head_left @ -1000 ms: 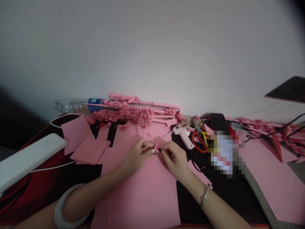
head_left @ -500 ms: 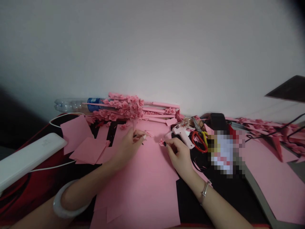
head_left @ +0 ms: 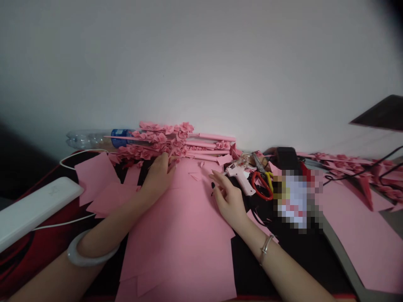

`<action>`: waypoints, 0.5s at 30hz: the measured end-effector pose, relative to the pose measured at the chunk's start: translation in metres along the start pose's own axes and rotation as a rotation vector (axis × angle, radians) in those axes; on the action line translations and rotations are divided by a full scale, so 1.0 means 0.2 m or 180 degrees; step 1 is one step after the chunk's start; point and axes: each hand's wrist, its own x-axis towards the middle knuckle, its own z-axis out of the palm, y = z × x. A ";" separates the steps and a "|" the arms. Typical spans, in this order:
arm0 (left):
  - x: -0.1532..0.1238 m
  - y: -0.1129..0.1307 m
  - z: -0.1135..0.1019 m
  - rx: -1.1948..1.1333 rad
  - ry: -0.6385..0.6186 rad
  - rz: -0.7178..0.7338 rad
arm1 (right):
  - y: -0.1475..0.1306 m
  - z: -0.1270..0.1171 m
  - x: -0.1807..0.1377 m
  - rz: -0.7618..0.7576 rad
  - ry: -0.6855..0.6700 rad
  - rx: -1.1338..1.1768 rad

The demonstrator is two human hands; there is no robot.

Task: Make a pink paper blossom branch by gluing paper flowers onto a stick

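Note:
My left hand [head_left: 159, 174] reaches to the near side of a pile of pink paper flowers [head_left: 176, 142]. Its fingertips are partly hidden behind the hand, so what they touch or hold is unclear. Over the right edge of a large pink paper sheet [head_left: 189, 235], my right hand [head_left: 228, 197] is open, fingers apart and nothing visible between them. Thin paper strips [head_left: 195, 176] lie on the sheet between the hands. A small pink paper piece [head_left: 202, 164] rests just beyond them.
To the right of my right hand lie a pale glue gun [head_left: 241, 178] and red-handled scissors [head_left: 261, 186]. Pink paper squares [head_left: 111, 199], a white power bank [head_left: 47, 209] with a cable, and a plastic bottle [head_left: 91, 138] are on the left. More pink paper [head_left: 355, 235] lies far right.
My left hand has moved left and away from me to the flower pile. My right hand has opened and no longer holds the small paper flower.

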 end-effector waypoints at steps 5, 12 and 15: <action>-0.01 0.01 -0.01 0.0105 -0.0217 0.0000 | -0.01 -0.01 -0.02 0.0011 -0.0050 0.0152; -0.01 0.01 -0.02 0.0320 -0.0314 -0.0066 | -0.02 -0.02 -0.04 0.0099 -0.0128 0.0148; -0.01 0.03 -0.02 0.0681 -0.0375 0.0054 | -0.02 -0.02 -0.04 0.0122 -0.0135 0.0160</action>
